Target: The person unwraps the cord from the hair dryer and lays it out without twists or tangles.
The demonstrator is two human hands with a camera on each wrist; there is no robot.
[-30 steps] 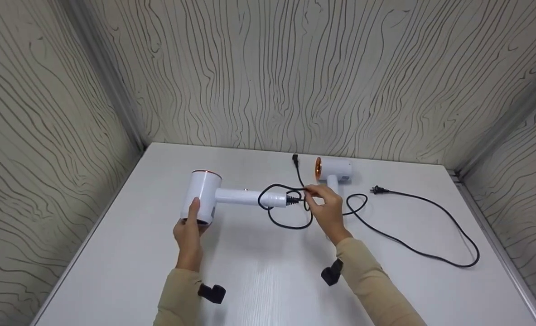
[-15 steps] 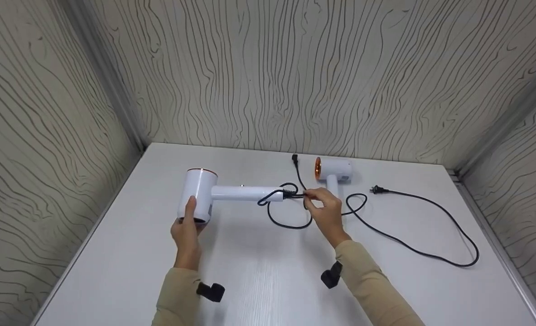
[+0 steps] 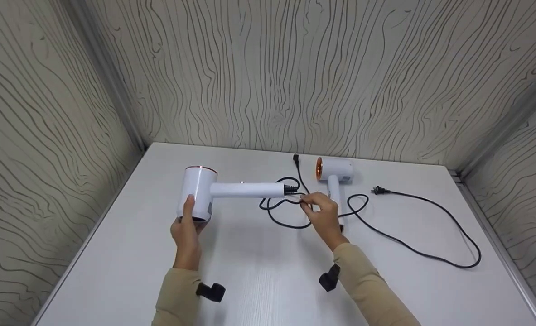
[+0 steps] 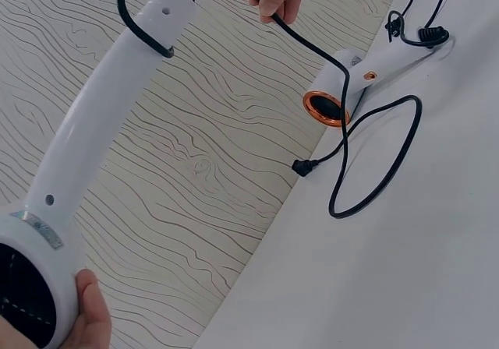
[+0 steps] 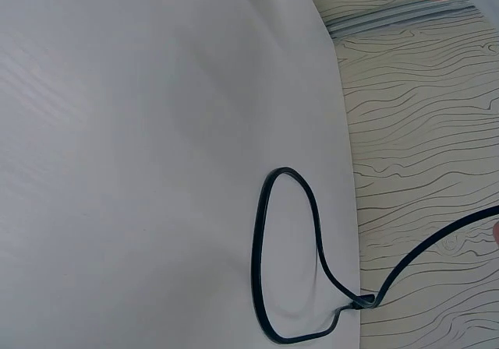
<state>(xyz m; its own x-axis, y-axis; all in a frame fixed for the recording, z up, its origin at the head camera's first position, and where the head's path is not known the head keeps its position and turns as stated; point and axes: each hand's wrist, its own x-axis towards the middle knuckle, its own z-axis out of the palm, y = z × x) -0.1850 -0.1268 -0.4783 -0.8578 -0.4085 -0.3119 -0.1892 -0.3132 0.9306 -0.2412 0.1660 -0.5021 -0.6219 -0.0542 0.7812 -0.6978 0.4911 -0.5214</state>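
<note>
In the head view my left hand grips a white hair dryer by its barrel, thumb along the side. The dryer is raised, its handle pointing right. From the handle's end hangs a black cord, which my right hand pinches between thumb and fingertips. One cord loop has slipped low, below the handle, in the head view; the left wrist view shows a bend of cord across the handle tip. A small black plug ends this cord near the back edge. Only a sliver of the right hand appears in the right wrist view.
A second white hair dryer with an orange rim lies on the white table behind my right hand. Its black cord curves across the right side, ending in a two-pin plug. Wood-grain panels enclose the table.
The right hand has moved slightly down and left, drawing the cord loop from around the handle to below it. The held dryer has risen a little and shifted left.
</note>
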